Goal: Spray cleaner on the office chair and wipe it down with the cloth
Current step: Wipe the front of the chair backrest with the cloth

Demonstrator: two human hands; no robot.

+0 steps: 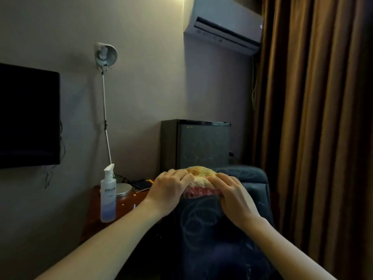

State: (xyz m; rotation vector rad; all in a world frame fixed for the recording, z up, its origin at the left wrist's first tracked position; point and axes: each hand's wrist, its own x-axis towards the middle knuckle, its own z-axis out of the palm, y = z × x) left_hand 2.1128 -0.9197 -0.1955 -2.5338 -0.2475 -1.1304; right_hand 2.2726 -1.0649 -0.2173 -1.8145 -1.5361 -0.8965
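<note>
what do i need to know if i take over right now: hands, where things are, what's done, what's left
Left hand: open, fingers flat, pressing the left side of the cloth.
Right hand: open, pressing the cloth's right side.
The cloth lies over the top edge of the chair backrest.
The spray bottle stands upright on the wooden table to the left, with no hand on it.
Done: wiping has begun at the top of the backrest. Whether the chair was sprayed cannot be told.
Left: probably wiping the rest of the chair, spraying again if needed.
</note>
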